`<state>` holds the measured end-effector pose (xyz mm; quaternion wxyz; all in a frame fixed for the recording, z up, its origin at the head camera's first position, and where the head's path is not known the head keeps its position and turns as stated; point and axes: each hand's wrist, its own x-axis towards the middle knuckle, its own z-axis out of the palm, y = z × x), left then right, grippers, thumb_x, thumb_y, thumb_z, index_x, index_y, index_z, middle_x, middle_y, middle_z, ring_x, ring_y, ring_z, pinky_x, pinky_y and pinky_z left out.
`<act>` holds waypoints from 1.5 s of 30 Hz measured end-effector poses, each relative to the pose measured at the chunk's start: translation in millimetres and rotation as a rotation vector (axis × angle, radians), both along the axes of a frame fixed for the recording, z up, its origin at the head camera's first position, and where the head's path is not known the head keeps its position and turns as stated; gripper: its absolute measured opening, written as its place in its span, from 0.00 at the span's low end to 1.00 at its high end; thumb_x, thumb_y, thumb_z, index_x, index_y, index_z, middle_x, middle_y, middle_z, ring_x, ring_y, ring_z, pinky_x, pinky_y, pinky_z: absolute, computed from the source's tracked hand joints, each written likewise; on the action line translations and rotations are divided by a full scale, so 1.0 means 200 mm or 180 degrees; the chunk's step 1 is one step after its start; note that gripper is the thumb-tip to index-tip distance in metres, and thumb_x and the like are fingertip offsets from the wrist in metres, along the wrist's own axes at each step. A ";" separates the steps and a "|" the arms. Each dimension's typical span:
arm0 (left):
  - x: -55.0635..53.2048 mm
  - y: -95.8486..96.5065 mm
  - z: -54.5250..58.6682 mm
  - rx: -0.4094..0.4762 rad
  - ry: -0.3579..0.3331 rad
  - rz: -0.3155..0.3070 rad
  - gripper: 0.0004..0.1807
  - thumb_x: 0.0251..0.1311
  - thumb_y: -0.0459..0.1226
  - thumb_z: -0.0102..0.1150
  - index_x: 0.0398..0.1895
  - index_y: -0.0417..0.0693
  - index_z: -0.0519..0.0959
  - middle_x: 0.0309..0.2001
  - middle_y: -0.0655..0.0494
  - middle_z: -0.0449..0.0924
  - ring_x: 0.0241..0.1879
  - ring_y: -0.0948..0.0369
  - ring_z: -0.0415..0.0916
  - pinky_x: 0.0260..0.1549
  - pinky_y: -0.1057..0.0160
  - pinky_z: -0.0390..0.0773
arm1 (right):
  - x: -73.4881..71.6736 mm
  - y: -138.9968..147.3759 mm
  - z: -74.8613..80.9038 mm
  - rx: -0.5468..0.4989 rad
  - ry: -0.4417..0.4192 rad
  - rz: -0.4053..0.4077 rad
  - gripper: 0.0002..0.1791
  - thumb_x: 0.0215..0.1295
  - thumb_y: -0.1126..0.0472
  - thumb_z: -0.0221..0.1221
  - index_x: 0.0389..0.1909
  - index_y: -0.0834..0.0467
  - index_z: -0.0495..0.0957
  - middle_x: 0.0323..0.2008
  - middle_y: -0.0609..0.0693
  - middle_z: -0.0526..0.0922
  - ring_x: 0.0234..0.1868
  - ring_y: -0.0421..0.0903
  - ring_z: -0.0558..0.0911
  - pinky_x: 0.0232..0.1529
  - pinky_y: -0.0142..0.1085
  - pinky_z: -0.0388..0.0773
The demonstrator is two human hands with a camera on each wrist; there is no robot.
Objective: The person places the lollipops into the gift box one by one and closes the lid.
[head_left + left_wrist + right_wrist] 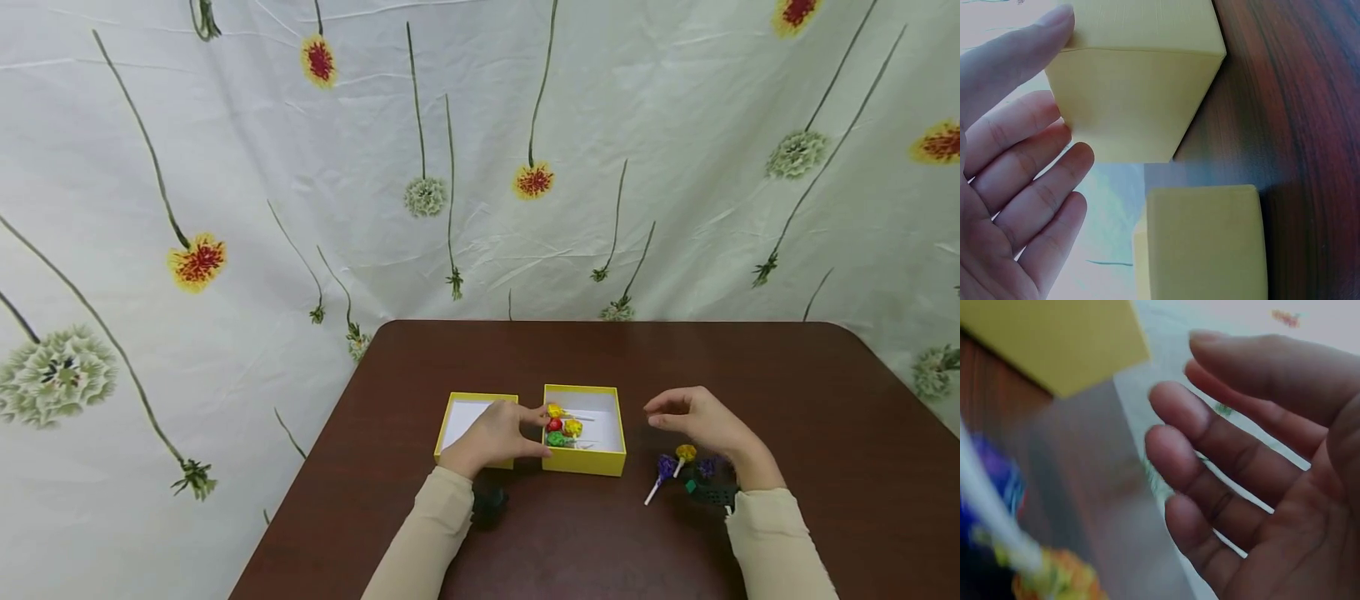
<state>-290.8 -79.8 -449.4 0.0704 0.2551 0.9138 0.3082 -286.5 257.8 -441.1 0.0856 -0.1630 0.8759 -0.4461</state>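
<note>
A yellow box with a white inside holds several wrapped lollipops in yellow, red and green, bunched at its left side. My left hand holds this box at its left side, thumb by the near corner and index finger at the left rim. Right of the box, my right hand hovers over the table with its fingers loosely bent and nothing in them. Below it lie a purple lollipop, a yellow lollipop and another purple lollipop, partly hidden by the wrist.
A second shallow yellow box part, white inside, lies left of the box, partly behind my left hand. Both stand on a dark brown table. Behind its far edge hangs a pale curtain with a flower print.
</note>
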 end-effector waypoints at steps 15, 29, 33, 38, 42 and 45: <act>0.00 -0.01 0.00 0.0083 -0.0030 -0.0024 0.29 0.50 0.47 0.77 0.55 0.46 0.84 0.62 0.54 0.79 0.21 0.69 0.53 0.18 0.67 0.56 | 0.01 0.21 -0.08 -0.0001 -0.0396 0.0506 0.17 0.67 0.64 0.62 0.52 0.70 0.80 0.50 0.65 0.84 0.45 0.38 0.82 0.42 0.31 0.81; 0.00 0.00 0.00 0.0041 -0.0044 0.0002 0.29 0.50 0.48 0.77 0.55 0.47 0.84 0.61 0.56 0.80 0.55 0.57 0.81 0.41 0.73 0.78 | 0.01 0.25 -0.12 -0.0156 -0.0703 0.0738 0.19 0.65 0.70 0.60 0.53 0.78 0.76 0.43 0.62 0.83 0.31 0.40 0.80 0.34 0.34 0.81; 0.00 -0.01 0.00 0.0049 -0.0035 0.0004 0.29 0.50 0.48 0.77 0.56 0.47 0.84 0.61 0.56 0.80 0.57 0.56 0.80 0.47 0.70 0.80 | 0.01 0.25 -0.12 -0.0164 -0.0714 0.0793 0.18 0.65 0.72 0.58 0.53 0.79 0.75 0.36 0.54 0.82 0.28 0.41 0.79 0.31 0.35 0.81; -0.01 -0.01 -0.01 0.0008 0.0006 0.0001 0.29 0.50 0.50 0.77 0.55 0.48 0.85 0.61 0.57 0.80 0.55 0.58 0.81 0.46 0.71 0.79 | 0.01 0.26 -0.13 -0.0155 -0.0710 0.0763 0.18 0.63 0.72 0.60 0.52 0.79 0.75 0.36 0.56 0.82 0.28 0.41 0.79 0.31 0.35 0.80; -0.01 0.00 -0.01 0.0015 -0.0024 -0.0009 0.29 0.50 0.49 0.77 0.55 0.48 0.84 0.62 0.56 0.79 0.38 0.61 0.81 0.29 0.72 0.72 | 0.01 0.26 -0.14 -0.0128 -0.0708 0.0730 0.18 0.62 0.73 0.61 0.51 0.79 0.75 0.35 0.56 0.81 0.28 0.41 0.79 0.31 0.34 0.81; 0.00 -0.01 0.00 0.0018 -0.0023 -0.0011 0.29 0.50 0.48 0.77 0.55 0.48 0.84 0.62 0.56 0.79 0.36 0.60 0.81 0.28 0.72 0.71 | 0.01 0.25 -0.14 -0.0087 -0.0690 0.0696 0.18 0.62 0.73 0.61 0.51 0.78 0.75 0.35 0.56 0.81 0.27 0.42 0.79 0.31 0.35 0.81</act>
